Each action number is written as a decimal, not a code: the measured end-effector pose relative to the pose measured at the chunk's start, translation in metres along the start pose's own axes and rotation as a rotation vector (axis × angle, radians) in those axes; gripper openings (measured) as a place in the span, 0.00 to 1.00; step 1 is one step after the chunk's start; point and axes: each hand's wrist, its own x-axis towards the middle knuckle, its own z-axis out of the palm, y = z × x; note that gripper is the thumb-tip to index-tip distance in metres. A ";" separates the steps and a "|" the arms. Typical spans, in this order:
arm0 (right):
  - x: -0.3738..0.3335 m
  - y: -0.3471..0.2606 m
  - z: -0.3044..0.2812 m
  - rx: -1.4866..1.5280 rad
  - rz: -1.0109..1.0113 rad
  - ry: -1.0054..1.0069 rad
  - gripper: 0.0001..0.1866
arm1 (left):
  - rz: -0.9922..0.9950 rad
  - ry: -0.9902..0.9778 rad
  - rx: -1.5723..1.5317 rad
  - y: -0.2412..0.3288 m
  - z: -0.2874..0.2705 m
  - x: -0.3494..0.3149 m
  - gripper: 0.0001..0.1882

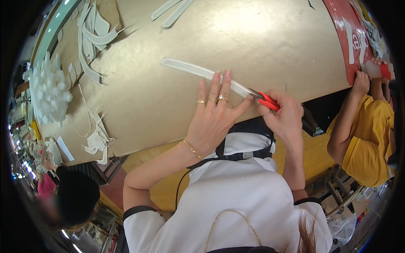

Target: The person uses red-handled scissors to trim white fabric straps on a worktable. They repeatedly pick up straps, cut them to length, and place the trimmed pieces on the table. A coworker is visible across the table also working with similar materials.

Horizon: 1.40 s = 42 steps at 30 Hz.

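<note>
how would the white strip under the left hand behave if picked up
The white strip probably flexes: similar pieces at upper left lie curved. It looks thin and narrow, so likely light. Its flat shape suggests sliding, not rolling.

We look over a broad, tan tabletop (139, 114), a pale glare (236, 17) shining on its surface toward the top. Below it we see yellow flooring (314, 156) and a reddish floor patch (116, 185). Small bright lights (31, 170) dot the left side; a cluttered rack (337, 189) stands at lower right.
</note>
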 end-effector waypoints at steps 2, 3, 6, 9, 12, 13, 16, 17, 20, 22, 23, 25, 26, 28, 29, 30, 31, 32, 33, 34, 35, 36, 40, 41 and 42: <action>0.001 -0.001 -0.002 -0.039 0.038 -0.038 0.10 | -0.018 0.017 0.000 0.002 -0.001 0.001 0.26; 0.001 -0.001 -0.002 -0.059 0.056 -0.055 0.11 | -0.025 0.021 -0.009 0.002 -0.001 0.001 0.26; -0.002 0.000 -0.006 -0.139 0.024 0.044 0.16 | 0.058 0.078 0.065 -0.001 -0.004 0.005 0.23; -0.007 0.008 -0.023 -0.159 0.083 -0.012 0.20 | 0.082 0.083 -0.110 -0.002 -0.004 0.013 0.18; -0.013 0.023 -0.048 -0.172 0.184 -0.137 0.22 | 0.111 0.172 -0.120 -0.001 -0.001 0.022 0.14; -0.013 0.029 -0.053 -0.145 0.146 -0.134 0.23 | 0.096 0.195 -0.150 -0.001 0.000 0.025 0.15; -0.008 0.046 -0.075 -0.141 0.165 -0.233 0.25 | 0.054 0.223 -0.235 -0.002 0.004 0.031 0.15; -0.004 0.050 -0.083 -0.211 0.180 -0.234 0.25 | 0.028 0.224 -0.272 -0.002 0.004 0.032 0.14; 0.004 0.052 -0.101 -0.197 0.179 -0.104 0.24 | -0.020 0.209 -0.302 -0.001 0.001 0.031 0.12; 0.017 0.044 -0.104 -0.153 0.074 0.034 0.22 | -0.059 0.200 -0.346 -0.001 -0.004 0.032 0.11; 0.024 0.038 -0.105 -0.161 0.046 0.101 0.20 | -0.090 0.203 -0.390 -0.002 -0.007 0.034 0.11; 0.046 0.024 -0.101 -0.116 -0.016 0.183 0.19 | -0.188 0.202 -0.514 -0.006 -0.014 0.039 0.10; 0.062 0.018 -0.097 -0.059 -0.058 0.199 0.19 | -0.255 0.200 -0.591 -0.011 -0.019 0.041 0.09; 0.096 0.007 -0.090 0.018 -0.107 0.231 0.19 | -0.356 0.222 -0.751 -0.022 -0.027 0.048 0.08; 0.114 0.002 -0.082 0.037 -0.115 0.246 0.20 | -0.390 0.247 -0.835 -0.029 -0.030 0.053 0.07; 0.125 -0.001 -0.073 0.057 -0.123 0.260 0.22 | -0.424 0.273 -0.920 -0.036 -0.032 0.058 0.06; 0.130 -0.004 -0.060 -0.015 -0.190 0.351 0.22 | -0.436 0.229 -0.934 -0.045 -0.034 0.064 0.06; 0.133 -0.006 -0.047 -0.087 -0.256 0.444 0.23 | -0.449 0.185 -0.950 -0.053 -0.036 0.069 0.06; 0.135 -0.008 -0.041 -0.164 -0.237 0.502 0.23 | -0.462 0.138 -0.965 -0.060 -0.037 0.072 0.06; 0.133 -0.008 -0.038 -0.137 -0.286 0.551 0.24 | -0.465 0.104 -0.981 -0.064 -0.039 0.074 0.07; 0.122 -0.007 -0.032 -0.116 -0.250 0.559 0.25 | -0.472 0.062 -1.000 -0.068 -0.039 0.074 0.07; 0.109 -0.007 -0.027 -0.096 -0.212 0.563 0.26 | -0.483 0.018 -1.021 -0.069 -0.039 0.073 0.08; 0.060 -0.013 -0.007 0.227 -0.242 0.262 0.18 | -0.508 0.077 -1.050 -0.067 -0.036 0.071 0.09; 0.053 -0.015 0.000 0.236 -0.266 0.232 0.17 | -0.515 0.087 -1.045 -0.067 -0.035 0.071 0.09; 0.047 -0.018 0.007 0.245 -0.289 0.203 0.16 | -0.519 0.099 -1.039 -0.067 -0.034 0.071 0.09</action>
